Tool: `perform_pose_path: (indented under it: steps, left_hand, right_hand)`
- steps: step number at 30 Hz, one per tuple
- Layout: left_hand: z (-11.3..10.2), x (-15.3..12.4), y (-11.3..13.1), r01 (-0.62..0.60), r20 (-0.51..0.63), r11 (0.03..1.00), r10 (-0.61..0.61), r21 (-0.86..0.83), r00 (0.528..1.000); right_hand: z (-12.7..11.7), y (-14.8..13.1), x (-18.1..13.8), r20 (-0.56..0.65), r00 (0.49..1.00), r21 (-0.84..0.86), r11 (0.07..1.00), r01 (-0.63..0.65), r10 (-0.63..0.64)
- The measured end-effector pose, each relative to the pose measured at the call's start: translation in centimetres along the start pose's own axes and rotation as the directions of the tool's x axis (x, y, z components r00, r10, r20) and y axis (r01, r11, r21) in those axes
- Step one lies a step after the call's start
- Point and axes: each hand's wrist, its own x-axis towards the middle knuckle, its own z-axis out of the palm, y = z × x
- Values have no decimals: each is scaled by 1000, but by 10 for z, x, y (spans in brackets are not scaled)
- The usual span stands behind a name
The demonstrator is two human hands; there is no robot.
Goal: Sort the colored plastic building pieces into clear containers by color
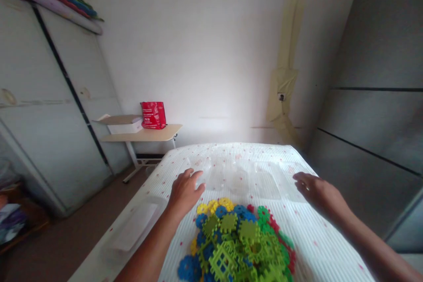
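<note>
My left hand (187, 190) is above the white bedding, its thumb and fingers apart and nothing between them. It is beside the left end of a row of clear plastic trays (233, 180). At the row's right end my right hand (316, 188) is held with its fingers slightly bent and apart; whether it touches the tray edge I cannot tell. Between my forearms lies a heap of plastic building pieces: light green square ones (249, 231), blue round ones (189, 268), yellow ones (225, 203), and green and red ones (263, 213).
Left of my left forearm, a clear container (155, 205) with a pale flat item lies on the spotted, ribbed bedding (317, 238). Beyond the bed's left side stands a small table (158, 134) with a white box (125, 127) and a red bag (153, 115). Wardrobes flank both sides.
</note>
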Motion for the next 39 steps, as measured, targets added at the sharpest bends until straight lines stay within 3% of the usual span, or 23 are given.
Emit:
perform_pose_path:
  steps: [5, 9, 19, 30, 39]
  left_hand:
    - [27, 46, 5, 212, 149, 971, -227, 113, 962]
    - [42, 58, -1, 280, 187, 953, -297, 113, 936]
    - [60, 61, 6, 218, 258, 975, -221, 41, 941]
    - [59, 50, 39, 228, 251, 973, -229, 36, 941]
    - [60, 46, 52, 212, 247, 976, -218, 50, 944]
  right_hand:
    - [18, 0, 24, 138, 988, -113, 992, -51, 66]
    - [34, -13, 39, 216, 971, -118, 990, -75, 99]
    - [58, -14, 47, 240, 964, -94, 991, -95, 115]
    - [53, -4, 48, 243, 962, -132, 987, -95, 126]
    - [53, 9, 51, 239, 960, -143, 983, -112, 144]
